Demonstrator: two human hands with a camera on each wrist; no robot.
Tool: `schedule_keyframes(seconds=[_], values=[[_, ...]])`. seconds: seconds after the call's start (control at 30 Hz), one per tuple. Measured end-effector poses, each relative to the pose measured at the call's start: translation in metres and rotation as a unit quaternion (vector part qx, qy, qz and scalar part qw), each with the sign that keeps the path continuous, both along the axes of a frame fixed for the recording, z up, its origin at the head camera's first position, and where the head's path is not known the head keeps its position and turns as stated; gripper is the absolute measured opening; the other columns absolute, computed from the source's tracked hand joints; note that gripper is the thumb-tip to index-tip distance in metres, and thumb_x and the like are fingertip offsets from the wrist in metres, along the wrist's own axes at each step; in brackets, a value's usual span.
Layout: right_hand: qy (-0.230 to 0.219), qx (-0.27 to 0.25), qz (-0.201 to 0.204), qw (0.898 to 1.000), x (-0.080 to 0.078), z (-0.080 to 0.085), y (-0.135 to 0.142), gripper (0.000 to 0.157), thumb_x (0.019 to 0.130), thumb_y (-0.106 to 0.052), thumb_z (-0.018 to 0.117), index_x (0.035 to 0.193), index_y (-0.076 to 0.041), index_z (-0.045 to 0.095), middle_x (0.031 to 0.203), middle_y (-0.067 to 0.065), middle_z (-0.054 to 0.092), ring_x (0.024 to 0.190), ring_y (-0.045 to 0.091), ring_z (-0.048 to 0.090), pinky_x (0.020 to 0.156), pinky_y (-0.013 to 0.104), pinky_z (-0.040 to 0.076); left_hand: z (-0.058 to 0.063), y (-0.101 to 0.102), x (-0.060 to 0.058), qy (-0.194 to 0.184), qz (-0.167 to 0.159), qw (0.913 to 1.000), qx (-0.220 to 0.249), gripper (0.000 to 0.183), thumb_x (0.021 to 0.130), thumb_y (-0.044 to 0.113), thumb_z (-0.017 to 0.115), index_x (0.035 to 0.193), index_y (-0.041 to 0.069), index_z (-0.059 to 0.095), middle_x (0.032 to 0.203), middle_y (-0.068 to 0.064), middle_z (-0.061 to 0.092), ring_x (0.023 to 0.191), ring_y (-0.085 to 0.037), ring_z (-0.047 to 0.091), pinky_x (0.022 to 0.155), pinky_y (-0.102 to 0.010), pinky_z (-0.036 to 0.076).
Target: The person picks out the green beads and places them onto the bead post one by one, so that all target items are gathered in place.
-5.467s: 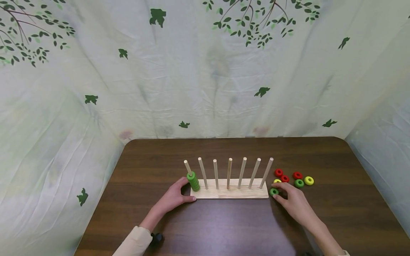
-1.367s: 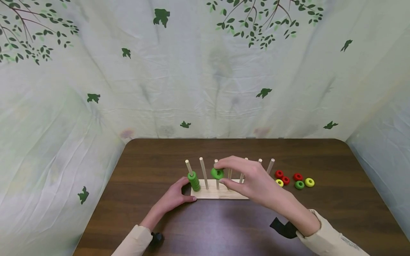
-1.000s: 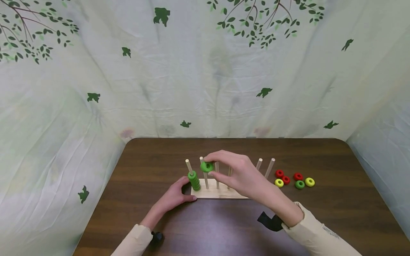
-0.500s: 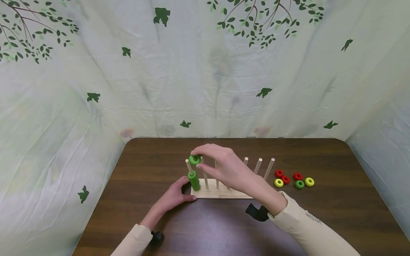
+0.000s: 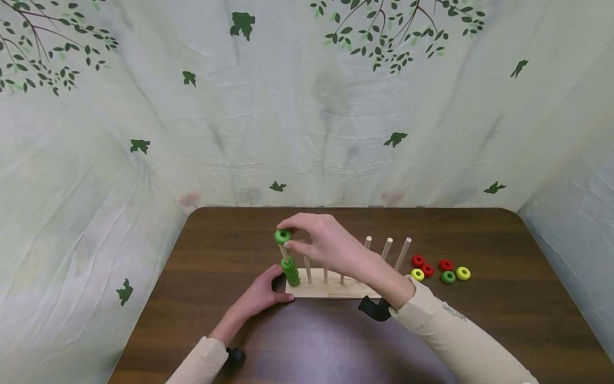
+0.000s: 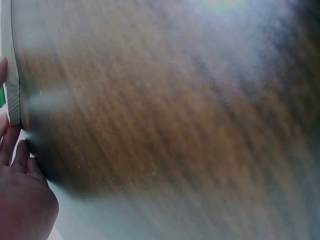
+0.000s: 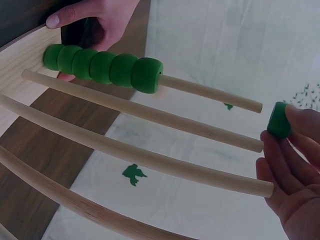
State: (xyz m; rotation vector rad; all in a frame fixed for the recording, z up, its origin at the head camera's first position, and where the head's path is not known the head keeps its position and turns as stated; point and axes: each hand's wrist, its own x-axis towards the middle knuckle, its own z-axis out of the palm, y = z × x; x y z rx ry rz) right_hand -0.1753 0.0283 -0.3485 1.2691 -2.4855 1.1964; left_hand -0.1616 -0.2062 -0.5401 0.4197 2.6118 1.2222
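Note:
My right hand (image 5: 331,242) pinches a green wooden ring (image 5: 283,241) between thumb and fingertips, at the top of the leftmost peg. In the right wrist view this ring (image 7: 279,121) is held just beyond the peg's tip (image 7: 257,106), with a small gap between them. Lower on that peg sits a stack of several green rings (image 5: 290,274). The wooden peg board (image 5: 331,290) has a row of several upright pegs, the others bare where visible. My left hand (image 5: 259,293) grips the board's left end, thumb at the front edge and fingers behind.
Right of the board, loose rings lie on the dark wooden table (image 5: 508,320): three red (image 5: 446,261), two yellow (image 5: 468,273) and one green (image 5: 448,281). A pale curtain (image 5: 312,117) with leaf prints hangs behind the table. My right forearm crosses over the board's right part.
My right hand picked up a green ring from beside the board's right end and carried it left to the leftmost peg's top. The left hand stays on the board.

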Motion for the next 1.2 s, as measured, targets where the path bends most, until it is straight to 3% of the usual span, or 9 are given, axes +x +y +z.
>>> schedule_keyframes(seconds=[0.5, 0.87, 1.2], values=[[-0.062, 0.051, 0.006, 0.997, -0.009, 0.004, -0.008, 0.028, 0.089, -0.015, 0.074, 0.117, -0.013, 0.069, 0.104, -0.01, 0.068, 0.094, -0.002, 0.062, 0.084, 0.023, 0.049, 0.0, -0.001, -0.001, 0.008, -0.005, 1.0, 0.0, 0.06, 0.076, 0.026, 0.086, 0.131, 0.021, 0.061, 0.125, 0.006, 0.056, 0.126, -0.019, 0.048, 0.106, -0.047, 0.036], [-0.074, 0.095, 0.002, 0.993, -0.011, 0.001, -0.01, 0.028, 0.089, -0.017, 0.075, 0.117, -0.014, 0.069, 0.099, -0.012, 0.068, 0.089, -0.001, 0.061, 0.076, 0.021, 0.048, 0.0, 0.0, 0.0, 0.006, -0.003, 1.0, 0.002, 0.06, 0.076, 0.026, 0.086, 0.131, 0.02, 0.061, 0.123, 0.006, 0.056, 0.124, -0.02, 0.049, 0.105, -0.048, 0.036], [-0.073, 0.109, 0.014, 0.991, -0.012, 0.001, -0.013, 0.029, 0.09, -0.014, 0.073, 0.118, -0.012, 0.069, 0.102, -0.01, 0.069, 0.094, 0.001, 0.062, 0.079, 0.021, 0.048, 0.0, 0.0, -0.001, 0.0, -0.002, 1.0, -0.004, 0.06, 0.076, 0.024, 0.086, 0.131, 0.022, 0.061, 0.123, 0.008, 0.055, 0.124, -0.017, 0.048, 0.106, -0.046, 0.036]])
